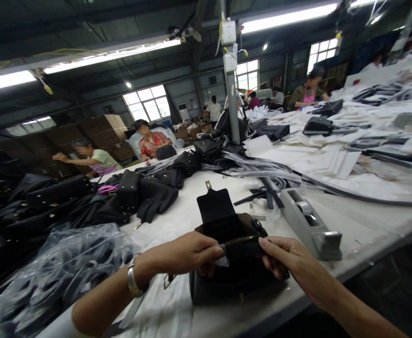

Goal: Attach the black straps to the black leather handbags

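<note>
A small black handbag point(227, 225) lies on the white worktable point(361, 220) near its front edge, its flap open and pointing away from me. My left hand point(188, 253), with a metal bracelet on the wrist, pinches a clear piece of tape or film point(222, 259) against the bag's gold-trimmed rim. My right hand point(283, 258) is closed on the same rim from the right, thumb on top.
A grey tape dispenser point(309, 221) stands just right of the bag. Clear plastic bags point(61, 267) are heaped at the left, black handbags point(86, 197) piled behind them. Straps, white paper sheets and more bags cover the far table. Several other people work in the background.
</note>
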A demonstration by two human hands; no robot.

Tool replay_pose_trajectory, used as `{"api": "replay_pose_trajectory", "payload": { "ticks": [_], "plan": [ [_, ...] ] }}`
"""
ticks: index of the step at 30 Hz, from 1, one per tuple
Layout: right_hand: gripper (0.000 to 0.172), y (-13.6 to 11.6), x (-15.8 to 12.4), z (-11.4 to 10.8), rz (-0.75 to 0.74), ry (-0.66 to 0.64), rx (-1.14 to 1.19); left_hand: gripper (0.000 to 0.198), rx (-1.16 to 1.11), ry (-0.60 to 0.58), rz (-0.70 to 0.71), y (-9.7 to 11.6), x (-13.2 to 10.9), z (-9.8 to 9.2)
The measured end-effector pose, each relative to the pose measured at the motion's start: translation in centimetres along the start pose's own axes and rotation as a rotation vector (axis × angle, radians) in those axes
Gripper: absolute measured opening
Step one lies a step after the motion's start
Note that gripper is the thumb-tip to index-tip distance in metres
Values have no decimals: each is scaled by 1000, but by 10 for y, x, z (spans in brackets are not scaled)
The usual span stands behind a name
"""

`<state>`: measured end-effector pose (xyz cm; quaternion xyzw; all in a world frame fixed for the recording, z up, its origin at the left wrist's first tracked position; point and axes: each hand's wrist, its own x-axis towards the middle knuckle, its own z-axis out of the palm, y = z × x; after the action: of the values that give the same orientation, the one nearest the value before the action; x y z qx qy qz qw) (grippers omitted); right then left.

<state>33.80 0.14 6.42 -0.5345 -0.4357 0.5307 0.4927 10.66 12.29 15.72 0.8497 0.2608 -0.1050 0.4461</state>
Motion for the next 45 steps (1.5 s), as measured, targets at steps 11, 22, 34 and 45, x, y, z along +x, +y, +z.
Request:
{"api": "replay_pose_trajectory", "payload": {
  "ticks": [11,22,34,45],
  "plan": [
    [35,15,17,-43,-443,316,-479,36,-34,122,-69,29,41,2],
    [28,30,46,-40,-594,160,-519,32,13,189,-171,38,68,0],
    [26,43,22,2,-564,410,-486,42,429,187,-145,54,81,-6],
    [24,50,16,8,-606,401,-455,27,340,-87,-314,70,90,-7]
  ]
}}
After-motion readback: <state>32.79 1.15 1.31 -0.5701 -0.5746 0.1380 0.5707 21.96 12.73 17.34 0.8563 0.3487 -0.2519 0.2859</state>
